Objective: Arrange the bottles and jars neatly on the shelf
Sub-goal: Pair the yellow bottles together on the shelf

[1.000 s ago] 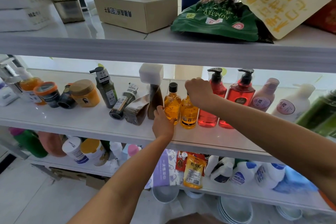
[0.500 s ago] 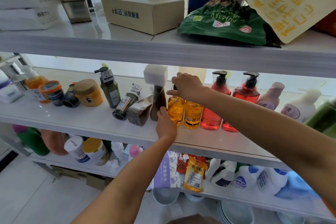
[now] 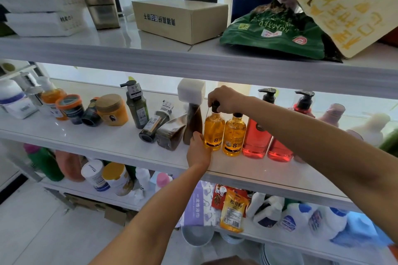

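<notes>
Middle shelf (image 3: 86,135), white surface, crowded with bottles and jars. Two amber bottles stand upright side by side near the shelf's centre, each marked with an "8".

The left amber bottle (image 3: 214,130) is gripped at its black cap by the right hand (image 3: 226,99); the fingers are curled down and pinched around the cap from above. The left hand (image 3: 199,150) is pressed against the lower body of the same bottle, at its left side; the fingers are mostly hidden behind the back of the hand, so their spread cannot be told. The bottle's base is seen at the shelf surface.

The right amber bottle (image 3: 234,135) is seen touching or just beside the first; which cannot be told. To its right two red pump bottles (image 3: 256,140) are lined up, partly hidden by the right forearm.

Just left of the held bottle a brown bottle with a white block cap (image 3: 192,118) is standing upright. A silver-brown pouch (image 3: 170,133) is leaning beside it, and a dark tube (image 3: 154,122) is lying tilted against the pouch. Further left an olive pump bottle (image 3: 135,105) is upright, then an orange jar with a tan lid (image 3: 112,109), and a dark jar (image 3: 91,114) tipped on its side.

On the upper shelf a cardboard box (image 3: 178,20) and a green bag (image 3: 273,34) are noted.
</notes>
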A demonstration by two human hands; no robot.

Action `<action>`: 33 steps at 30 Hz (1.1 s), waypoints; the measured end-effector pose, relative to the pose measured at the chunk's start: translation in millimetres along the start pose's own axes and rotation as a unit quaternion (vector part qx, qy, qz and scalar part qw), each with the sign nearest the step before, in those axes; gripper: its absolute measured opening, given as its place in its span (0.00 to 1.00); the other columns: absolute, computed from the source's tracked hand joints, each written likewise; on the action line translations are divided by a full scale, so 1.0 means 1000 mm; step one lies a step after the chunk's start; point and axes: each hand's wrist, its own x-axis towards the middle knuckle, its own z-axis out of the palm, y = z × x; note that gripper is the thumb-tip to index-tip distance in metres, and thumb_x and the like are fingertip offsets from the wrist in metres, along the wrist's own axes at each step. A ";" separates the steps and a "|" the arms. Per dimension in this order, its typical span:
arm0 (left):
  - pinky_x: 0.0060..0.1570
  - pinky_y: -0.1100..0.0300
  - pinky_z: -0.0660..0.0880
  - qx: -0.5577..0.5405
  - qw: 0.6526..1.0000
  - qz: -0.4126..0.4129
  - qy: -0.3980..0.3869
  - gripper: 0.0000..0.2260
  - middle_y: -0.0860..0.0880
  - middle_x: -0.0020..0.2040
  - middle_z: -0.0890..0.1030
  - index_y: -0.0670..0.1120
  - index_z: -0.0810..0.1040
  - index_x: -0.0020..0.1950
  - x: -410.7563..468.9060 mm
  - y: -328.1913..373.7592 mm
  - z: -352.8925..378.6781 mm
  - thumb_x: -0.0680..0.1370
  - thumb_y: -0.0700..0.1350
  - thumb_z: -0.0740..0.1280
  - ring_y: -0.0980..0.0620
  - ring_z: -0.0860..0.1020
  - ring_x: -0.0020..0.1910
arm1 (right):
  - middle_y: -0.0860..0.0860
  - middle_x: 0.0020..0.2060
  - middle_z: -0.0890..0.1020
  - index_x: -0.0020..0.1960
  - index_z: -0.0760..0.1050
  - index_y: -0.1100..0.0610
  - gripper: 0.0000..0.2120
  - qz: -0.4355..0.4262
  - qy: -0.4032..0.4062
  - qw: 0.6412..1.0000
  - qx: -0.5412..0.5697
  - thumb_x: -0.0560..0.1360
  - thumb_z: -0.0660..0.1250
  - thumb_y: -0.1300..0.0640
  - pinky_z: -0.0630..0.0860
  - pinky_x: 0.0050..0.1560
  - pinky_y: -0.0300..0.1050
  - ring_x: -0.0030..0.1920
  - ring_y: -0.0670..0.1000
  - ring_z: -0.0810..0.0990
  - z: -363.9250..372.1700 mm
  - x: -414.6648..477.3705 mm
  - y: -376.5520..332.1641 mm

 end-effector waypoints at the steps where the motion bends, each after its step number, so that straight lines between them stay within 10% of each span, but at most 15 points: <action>1: 0.41 0.57 0.68 0.001 1.000 -0.001 0.001 0.09 0.43 0.54 0.76 0.43 0.68 0.56 0.000 0.000 0.000 0.77 0.41 0.65 0.48 0.72 0.43 | 0.55 0.59 0.78 0.56 0.79 0.59 0.13 -0.002 -0.002 1.000 0.007 0.73 0.66 0.67 0.73 0.57 0.45 0.58 0.54 0.76 0.000 0.000 0.001; 14: 0.47 0.52 0.73 -0.003 1.000 -0.010 -0.013 0.14 0.42 0.56 0.77 0.43 0.68 0.58 -0.003 0.003 0.001 0.77 0.45 0.67 0.41 0.77 0.53 | 0.56 0.55 0.81 0.61 0.76 0.61 0.19 0.029 0.007 0.999 -0.029 0.72 0.71 0.54 0.76 0.52 0.48 0.54 0.56 0.79 0.002 0.002 -0.001; 19: 0.50 0.50 0.74 0.002 1.000 -0.015 -0.019 0.18 0.42 0.57 0.77 0.43 0.68 0.59 -0.005 0.004 0.002 0.74 0.47 0.71 0.42 0.77 0.55 | 0.56 0.59 0.76 0.69 0.63 0.58 0.36 0.075 -0.125 0.985 -0.095 0.68 0.75 0.48 0.70 0.48 0.47 0.58 0.57 0.76 -0.005 -0.009 0.006; 33: 0.53 0.50 0.73 0.056 0.998 -0.009 -0.038 0.16 0.39 0.59 0.76 0.41 0.66 0.62 -0.002 0.017 0.002 0.79 0.47 0.65 0.39 0.77 0.58 | 0.58 0.54 0.78 0.59 0.72 0.64 0.16 0.119 -0.054 0.980 -0.148 0.72 0.68 0.67 0.71 0.45 0.47 0.54 0.58 0.78 0.010 -0.018 0.015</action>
